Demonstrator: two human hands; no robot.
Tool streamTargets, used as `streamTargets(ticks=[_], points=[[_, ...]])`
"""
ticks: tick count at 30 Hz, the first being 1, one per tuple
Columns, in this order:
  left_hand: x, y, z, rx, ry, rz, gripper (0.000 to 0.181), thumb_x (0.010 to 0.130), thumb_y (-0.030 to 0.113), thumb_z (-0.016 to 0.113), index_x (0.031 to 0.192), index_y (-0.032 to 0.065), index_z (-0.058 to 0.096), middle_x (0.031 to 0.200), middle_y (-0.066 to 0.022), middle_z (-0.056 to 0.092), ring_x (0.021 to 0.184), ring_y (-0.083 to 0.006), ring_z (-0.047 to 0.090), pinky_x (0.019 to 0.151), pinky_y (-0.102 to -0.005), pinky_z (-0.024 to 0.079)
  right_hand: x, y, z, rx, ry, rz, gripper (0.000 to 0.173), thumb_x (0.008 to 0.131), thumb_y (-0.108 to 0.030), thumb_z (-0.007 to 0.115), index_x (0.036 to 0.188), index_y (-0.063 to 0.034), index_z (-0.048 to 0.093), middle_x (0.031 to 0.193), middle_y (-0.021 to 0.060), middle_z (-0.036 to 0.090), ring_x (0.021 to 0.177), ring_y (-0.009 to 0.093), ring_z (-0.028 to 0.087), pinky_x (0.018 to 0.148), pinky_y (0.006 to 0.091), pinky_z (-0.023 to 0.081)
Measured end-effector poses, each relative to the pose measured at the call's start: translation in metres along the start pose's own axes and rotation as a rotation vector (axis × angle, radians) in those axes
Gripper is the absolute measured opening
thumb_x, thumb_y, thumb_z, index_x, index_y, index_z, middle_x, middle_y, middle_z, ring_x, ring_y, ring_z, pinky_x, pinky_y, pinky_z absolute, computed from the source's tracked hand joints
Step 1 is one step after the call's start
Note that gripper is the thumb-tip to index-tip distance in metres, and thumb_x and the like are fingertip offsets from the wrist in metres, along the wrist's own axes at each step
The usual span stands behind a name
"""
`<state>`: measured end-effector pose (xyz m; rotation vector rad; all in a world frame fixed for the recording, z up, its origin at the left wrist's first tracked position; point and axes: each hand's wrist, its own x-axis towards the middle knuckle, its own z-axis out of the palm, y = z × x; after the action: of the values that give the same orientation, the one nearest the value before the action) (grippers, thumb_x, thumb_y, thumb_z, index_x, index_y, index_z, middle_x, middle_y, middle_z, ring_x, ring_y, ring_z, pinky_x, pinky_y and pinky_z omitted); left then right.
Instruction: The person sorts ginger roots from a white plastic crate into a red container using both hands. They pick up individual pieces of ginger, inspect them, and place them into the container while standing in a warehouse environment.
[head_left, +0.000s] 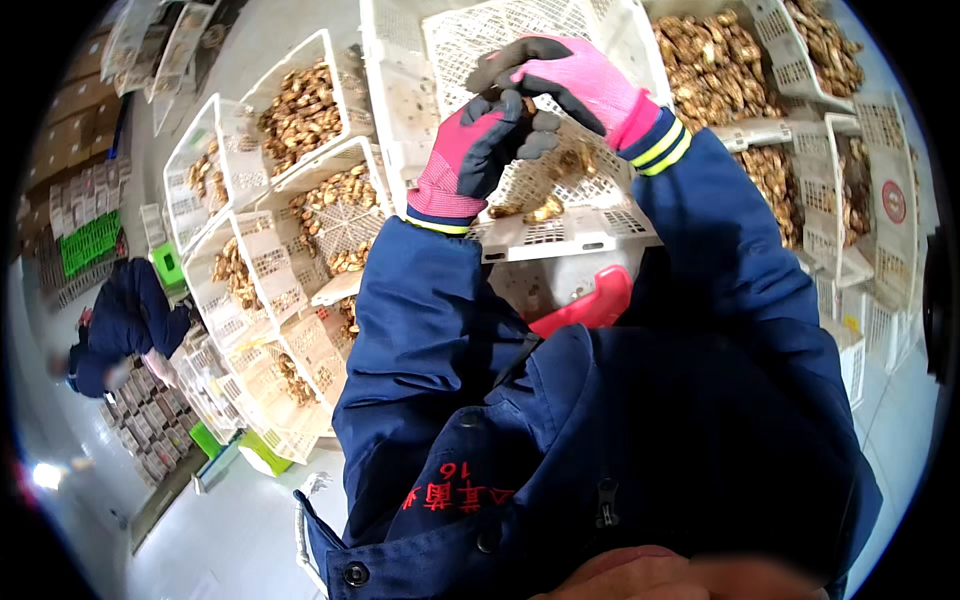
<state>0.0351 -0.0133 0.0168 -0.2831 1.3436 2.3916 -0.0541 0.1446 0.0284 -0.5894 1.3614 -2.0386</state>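
Observation:
Both my hands wear pink knit gloves with dark coated palms and fingers. My left hand (476, 146) is curled around a small brown mushroom (530, 106), mostly hidden by the fingers. Just above and to the right, my right hand (566, 82) bends its fingers over the left fingertips; whether it grips anything is hidden. Under both hands is a white perforated plastic crate (409, 90). Near its close edge lies a light brown mushroom (545, 210), with a darker one (506, 211) beside it. More brown pieces (576, 161) rest below my right hand, somewhat blurred.
White crates holding many mushrooms stand at left (300, 112) and right (716, 67). A red plastic object (589, 304) sits between the crate and my body. Far left, a person in dark clothing (131, 322) bends near stacked trays (150, 420). Green crates (90, 244) stand beyond.

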Motion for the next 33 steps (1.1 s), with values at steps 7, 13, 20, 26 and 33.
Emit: streamTargets(ticks=[7,13,20,26,33], points=[[0.003,-0.01,-0.007,-0.169,-0.097,0.034,0.047,0.094,0.031,0.053,0.126,-0.0032,0.049,0.102,-0.012,0.062,0.082,-0.0206,0.06,0.075,-0.0284,0.048,-0.006,-0.005,-0.001,-0.055,-0.128,-0.028,0.033,0.094,-0.024,0.053,0.119,-0.0028,0.061,0.106,0.0055,0.067,0.093,0.012,0.061,0.081,0.025,0.048],[-0.018,-0.006,-0.07,-0.351,0.01,0.022,0.055,0.091,0.027,0.055,0.133,-0.0068,0.04,0.116,-0.0175,0.058,0.095,-0.026,0.06,0.081,-0.0313,0.053,0.001,0.01,-0.045,-0.618,0.216,-0.151,0.019,0.092,-0.015,0.055,0.103,-0.0011,0.063,0.097,0.0069,0.065,0.094,0.018,0.061,0.083,0.0285,0.048],[-0.037,0.06,-0.159,-0.181,0.419,0.112,0.036,0.093,0.025,0.053,0.119,0.0008,0.051,0.118,-0.0174,0.057,0.102,-0.0345,0.06,0.085,-0.0396,0.055,0.006,0.017,-0.071,-0.395,0.145,-0.114,0.028,0.094,-0.015,0.053,0.116,-0.0007,0.059,0.111,0.0068,0.064,0.101,0.015,0.06,0.089,0.0267,0.046],[-0.047,0.159,-0.178,-0.158,0.719,0.336,0.045,0.094,0.036,0.051,0.115,-0.0041,0.051,0.108,-0.0216,0.06,0.102,-0.0384,0.059,0.093,-0.0446,0.051,0.002,-0.004,-0.047,-0.461,0.257,-0.155,0.021,0.089,-0.009,0.06,0.108,-0.0005,0.064,0.102,0.0061,0.066,0.094,0.014,0.061,0.084,0.0268,0.048],[0.04,-0.043,-0.016,1.18,-0.053,-0.17,0.045,0.08,0.024,0.073,0.121,0.0102,0.059,0.099,-0.0072,0.066,0.088,-0.0202,0.064,0.078,-0.0308,0.051,0.009,-0.002,-0.074,-0.08,0.345,-0.052,0.026,0.091,-0.016,0.055,0.111,-0.0018,0.064,0.097,0.0042,0.066,0.087,0.009,0.06,0.071,0.0196,0.045]])
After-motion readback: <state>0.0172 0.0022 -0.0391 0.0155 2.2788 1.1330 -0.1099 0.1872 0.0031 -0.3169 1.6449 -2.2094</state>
